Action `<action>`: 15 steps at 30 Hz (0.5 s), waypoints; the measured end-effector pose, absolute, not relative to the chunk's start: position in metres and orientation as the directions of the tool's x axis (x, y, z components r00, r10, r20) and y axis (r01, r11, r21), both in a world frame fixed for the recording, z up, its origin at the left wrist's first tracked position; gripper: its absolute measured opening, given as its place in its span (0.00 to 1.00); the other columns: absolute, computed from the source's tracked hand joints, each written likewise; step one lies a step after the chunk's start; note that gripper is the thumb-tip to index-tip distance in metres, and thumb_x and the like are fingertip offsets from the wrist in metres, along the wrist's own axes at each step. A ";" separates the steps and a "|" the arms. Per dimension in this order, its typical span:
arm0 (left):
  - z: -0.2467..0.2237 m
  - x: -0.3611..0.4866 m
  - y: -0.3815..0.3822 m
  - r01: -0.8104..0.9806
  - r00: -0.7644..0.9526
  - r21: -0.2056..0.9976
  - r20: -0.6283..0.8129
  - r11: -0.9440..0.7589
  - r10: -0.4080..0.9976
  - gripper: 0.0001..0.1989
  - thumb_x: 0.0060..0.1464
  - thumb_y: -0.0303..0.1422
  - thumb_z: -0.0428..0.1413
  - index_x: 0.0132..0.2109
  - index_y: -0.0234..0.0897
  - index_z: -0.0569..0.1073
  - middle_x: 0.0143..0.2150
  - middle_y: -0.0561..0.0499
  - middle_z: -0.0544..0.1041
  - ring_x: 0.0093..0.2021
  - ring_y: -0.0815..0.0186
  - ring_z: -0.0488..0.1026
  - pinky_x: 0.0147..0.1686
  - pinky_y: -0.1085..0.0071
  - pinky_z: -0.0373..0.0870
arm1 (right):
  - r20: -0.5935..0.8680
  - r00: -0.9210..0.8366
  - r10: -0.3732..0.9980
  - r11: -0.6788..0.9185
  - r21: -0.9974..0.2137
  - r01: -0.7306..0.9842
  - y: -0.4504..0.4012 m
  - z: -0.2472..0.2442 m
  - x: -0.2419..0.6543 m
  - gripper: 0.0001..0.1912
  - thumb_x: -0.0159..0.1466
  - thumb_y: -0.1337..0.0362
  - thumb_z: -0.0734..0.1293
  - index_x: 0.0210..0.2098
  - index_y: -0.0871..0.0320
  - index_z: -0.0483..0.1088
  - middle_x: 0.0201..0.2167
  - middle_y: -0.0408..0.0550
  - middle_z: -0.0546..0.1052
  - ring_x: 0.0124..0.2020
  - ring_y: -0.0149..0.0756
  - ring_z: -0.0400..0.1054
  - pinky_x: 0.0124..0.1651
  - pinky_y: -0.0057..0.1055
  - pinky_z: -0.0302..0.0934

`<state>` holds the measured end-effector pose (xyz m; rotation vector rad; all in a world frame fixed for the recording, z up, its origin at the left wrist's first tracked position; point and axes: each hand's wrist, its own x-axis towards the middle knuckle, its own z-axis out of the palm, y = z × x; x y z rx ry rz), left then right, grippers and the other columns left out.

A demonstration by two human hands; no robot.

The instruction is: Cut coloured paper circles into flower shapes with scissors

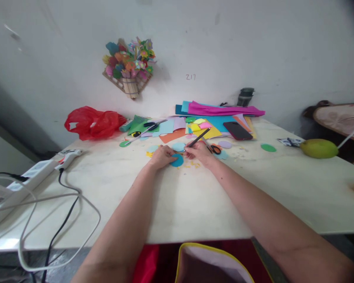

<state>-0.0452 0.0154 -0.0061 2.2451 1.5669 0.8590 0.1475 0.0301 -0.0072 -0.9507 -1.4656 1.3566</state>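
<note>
Yellow-trimmed, pale-lined open fabric piece (214, 259) sits nearest, below the front edge of the white marbled table (188, 212). Beyond it on the tabletop, the left hand (163, 158) has its fingers on the left side of a flat, round, bright-blue disc (177, 160), whether pinching or only pressing I cannot tell, while the right hand (199, 152) pinches a slim black pen-like stick (200, 136), beside black-and-orange-handled scissors (216, 149).

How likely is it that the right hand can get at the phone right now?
Probably yes: nothing covers the phone, though the right hand grips a black pen and would likely put that down first.
</note>
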 end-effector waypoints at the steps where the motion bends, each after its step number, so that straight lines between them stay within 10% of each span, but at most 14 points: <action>1: -0.006 -0.045 0.015 0.766 0.237 0.521 0.315 -0.376 0.919 0.04 0.39 0.33 0.59 0.24 0.38 0.74 0.31 0.51 0.76 0.35 0.64 0.70 0.36 0.71 0.66 | 0.110 -0.294 0.949 0.114 -0.993 -0.004 0.029 -0.007 0.147 0.08 0.51 0.63 0.69 0.29 0.61 0.68 0.19 0.43 0.74 0.20 0.28 0.68 0.22 0.22 0.61; 15: -0.006 -0.045 0.012 0.827 0.208 0.446 0.323 -0.342 0.923 0.07 0.38 0.36 0.62 0.28 0.40 0.76 0.41 0.50 0.76 0.47 0.58 0.67 0.48 0.63 0.64 | 0.197 -0.281 0.939 0.230 -0.969 0.087 0.035 -0.018 0.141 0.04 0.49 0.70 0.68 0.26 0.59 0.69 0.21 0.44 0.74 0.29 0.37 0.73 0.40 0.36 0.66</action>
